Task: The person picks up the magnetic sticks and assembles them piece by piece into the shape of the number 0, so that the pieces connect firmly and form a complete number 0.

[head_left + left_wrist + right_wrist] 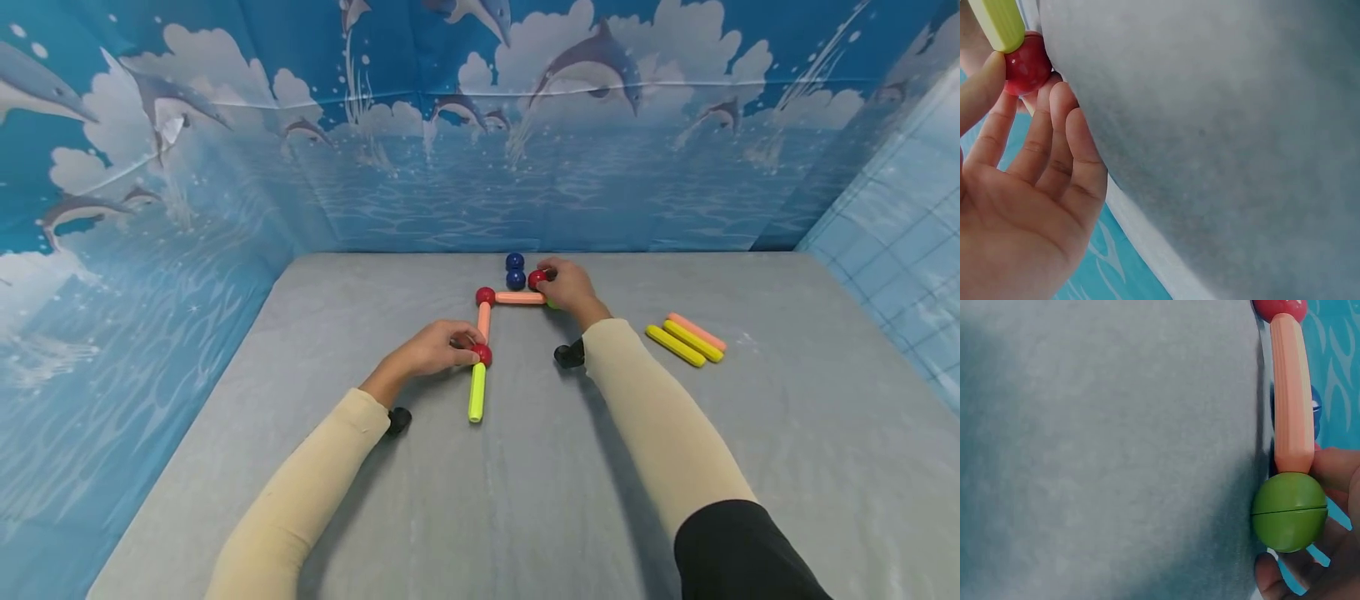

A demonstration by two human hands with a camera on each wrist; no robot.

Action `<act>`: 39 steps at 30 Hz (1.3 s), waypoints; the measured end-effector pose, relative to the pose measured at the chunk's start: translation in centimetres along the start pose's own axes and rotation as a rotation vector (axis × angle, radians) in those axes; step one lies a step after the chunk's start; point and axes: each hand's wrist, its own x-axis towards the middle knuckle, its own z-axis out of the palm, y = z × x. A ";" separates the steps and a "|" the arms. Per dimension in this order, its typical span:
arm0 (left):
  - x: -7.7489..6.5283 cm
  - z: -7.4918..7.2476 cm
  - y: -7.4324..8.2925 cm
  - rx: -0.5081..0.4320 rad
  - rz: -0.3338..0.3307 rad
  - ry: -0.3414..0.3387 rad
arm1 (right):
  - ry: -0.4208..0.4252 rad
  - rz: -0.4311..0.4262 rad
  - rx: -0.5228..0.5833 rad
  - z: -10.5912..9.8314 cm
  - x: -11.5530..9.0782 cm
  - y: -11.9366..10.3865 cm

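My left hand (435,348) pinches a red ball (482,356) between thumb and fingers. A yellow-green magnetic rod (477,393) runs from that ball toward me, and an orange rod (484,321) leads away to a red corner ball (485,296). From the corner, another orange rod (520,297) extends right to a green ball (1290,512), mostly covered by the hand in the head view. My right hand (572,292) has thumb and fingertips around a loose-looking red ball (537,279) just behind that rod. In the right wrist view this red ball is nearly hidden.
Two dark blue balls (515,271) stand behind the second orange rod, near the table's back edge. To the right lie two yellow rods (675,346) and one orange rod (697,331) side by side. A dolphin-print curtain (480,183) hangs behind the grey table (540,500).
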 end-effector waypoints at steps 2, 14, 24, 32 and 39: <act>0.1 0.1 0.0 -0.003 0.000 -0.007 | 0.015 0.000 0.012 0.1 0.0 0.2; 0.4 0.2 0.0 -0.013 -0.018 -0.016 | 0.082 -0.313 -0.063 -1.7 -2.2 1.1; 0.7 0.1 0.1 -0.018 -0.034 -0.022 | -0.055 -0.431 -0.094 -4.4 -7.5 3.4; 0.6 -0.2 0.1 -0.010 -0.040 -0.026 | -0.169 -0.466 -0.024 -3.0 -12.5 3.5; 0.6 -0.4 0.2 -0.038 -0.035 -0.038 | -0.222 -0.570 -0.004 -0.9 -16.0 2.8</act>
